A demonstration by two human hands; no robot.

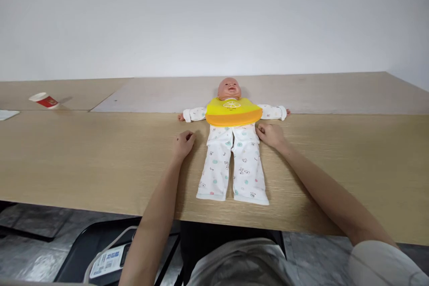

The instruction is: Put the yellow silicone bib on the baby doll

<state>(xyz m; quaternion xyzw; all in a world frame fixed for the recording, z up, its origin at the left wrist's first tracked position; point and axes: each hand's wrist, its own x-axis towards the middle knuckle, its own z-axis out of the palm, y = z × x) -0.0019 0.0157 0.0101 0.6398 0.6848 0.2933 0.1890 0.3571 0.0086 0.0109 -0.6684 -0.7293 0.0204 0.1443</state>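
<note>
A baby doll (pixel 229 88) lies on its back on the wooden table, arms stretched out to both sides. It wears white printed pajama pants (pixel 214 170) and a long-sleeved white top (pixel 273 111). Over its chest lies a yellow bib (pixel 231 109) with a citrus slice and an orange lower pocket. My left hand (pixel 184 144) rests on the table left of the doll, fingers curled closed, apart from the clothes. On the other side, my right hand (pixel 270 134) is curled closed against the table beside the doll's hip, very close to the top's hem; I cannot tell whether it touches.
Far left, a red and white paper cup (pixel 45 100) leans on the table (pixel 100 156), with a white sheet (pixel 7 115) nearby. A white wall (pixel 214 22) stands behind. Below the front edge is a black chair (pixel 80 246) carrying a labelled white device (pixel 109 261) and a cable.
</note>
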